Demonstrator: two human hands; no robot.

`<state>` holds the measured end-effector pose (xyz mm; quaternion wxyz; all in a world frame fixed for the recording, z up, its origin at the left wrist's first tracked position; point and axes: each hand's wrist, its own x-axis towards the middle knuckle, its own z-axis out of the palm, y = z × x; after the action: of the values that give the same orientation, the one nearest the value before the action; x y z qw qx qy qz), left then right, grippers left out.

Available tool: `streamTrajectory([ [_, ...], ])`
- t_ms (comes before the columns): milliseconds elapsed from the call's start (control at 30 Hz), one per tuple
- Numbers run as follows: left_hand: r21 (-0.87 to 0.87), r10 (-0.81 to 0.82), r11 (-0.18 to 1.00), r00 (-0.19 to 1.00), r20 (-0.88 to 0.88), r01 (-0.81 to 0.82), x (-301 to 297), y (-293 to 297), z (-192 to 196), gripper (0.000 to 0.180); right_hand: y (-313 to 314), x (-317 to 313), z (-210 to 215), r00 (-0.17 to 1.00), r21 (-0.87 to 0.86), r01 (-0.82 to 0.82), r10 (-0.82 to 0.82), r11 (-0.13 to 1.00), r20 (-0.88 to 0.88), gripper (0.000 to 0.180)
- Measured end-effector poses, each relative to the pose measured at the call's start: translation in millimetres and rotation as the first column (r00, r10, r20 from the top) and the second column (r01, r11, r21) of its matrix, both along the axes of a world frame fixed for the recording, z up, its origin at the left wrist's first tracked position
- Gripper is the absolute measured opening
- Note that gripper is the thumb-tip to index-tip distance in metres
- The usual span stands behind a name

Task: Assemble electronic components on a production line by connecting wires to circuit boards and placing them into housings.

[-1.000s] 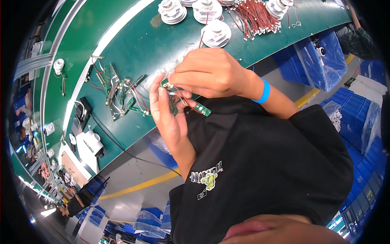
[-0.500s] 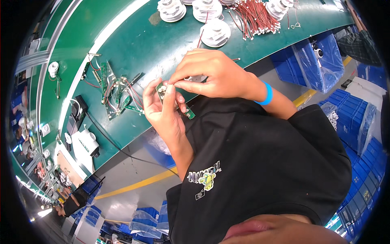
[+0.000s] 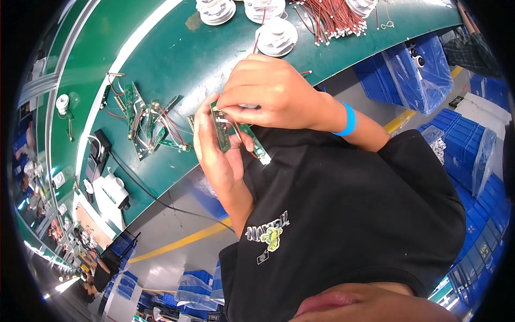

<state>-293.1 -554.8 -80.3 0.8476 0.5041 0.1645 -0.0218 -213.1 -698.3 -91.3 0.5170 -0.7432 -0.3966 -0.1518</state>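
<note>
My left hand [image 3: 217, 161] is closed around narrow green circuit boards, above the table's near edge. One circuit board [image 3: 221, 135] stands nearly upright in it, with a white connector and wires on its face. A second green board [image 3: 253, 140] slants down toward my black shirt, and a red wire with a white plug lies along it. Above the upright board, my right hand [image 3: 268, 96] is closed with thumb and fingers pinched at the board's top end. Its fingertips partly cover what they grip. A blue wristband [image 3: 348, 120] circles my right wrist.
On the green table [image 3: 166, 59] lies a pile of circuit boards [image 3: 131, 115] with wires. White round housings [image 3: 276, 37] and a bundle of red wires [image 3: 335, 21] sit at the far side. A black cable [image 3: 145, 185] crosses the left edge. Blue crates [image 3: 375, 88] stand right.
My left thumb has come off the board's face, and the board has turned so more of its length and wires show. The second board hangs out farther. My right hand stays at the top end.
</note>
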Motion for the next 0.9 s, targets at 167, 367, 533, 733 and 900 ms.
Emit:
streamTrajectory([
  [167, -0.009, -0.009, 1.0, 1.0, -0.028, 0.009, 2, -4, 3, 0.04, -2, -2, -4, 0.991, -0.01, 0.036, -0.035, 0.999, 0.132, 0.015],
  [367, 0.072, 0.017, 0.997, 0.999, -0.043, -0.014, 1, -9, 5, 0.042, -5, -1, -5, 0.978, -0.03, 0.035, -0.028, 0.999, 0.205, 0.018],
  [533, 0.196, 0.089, 0.977, 0.995, -0.05, -0.078, 0, -20, 10, 0.051, -7, -3, -2, 0.954, -0.13, 0.075, -0.033, 0.989, 0.298, 0.022],
  [733, 0.301, 0.084, 0.951, 0.996, -0.03, -0.071, -7, -25, 11, 0.069, -4, -5, -6, 0.955, -0.141, 0.073, -0.028, 0.987, 0.295, 0.024],
  [900, 0.325, 0.058, 0.945, 0.997, -0.045, -0.04, -11, -26, 8, 0.069, -3, -6, -9, 0.958, -0.141, 0.063, -0.021, 0.988, 0.285, 0.023],
])
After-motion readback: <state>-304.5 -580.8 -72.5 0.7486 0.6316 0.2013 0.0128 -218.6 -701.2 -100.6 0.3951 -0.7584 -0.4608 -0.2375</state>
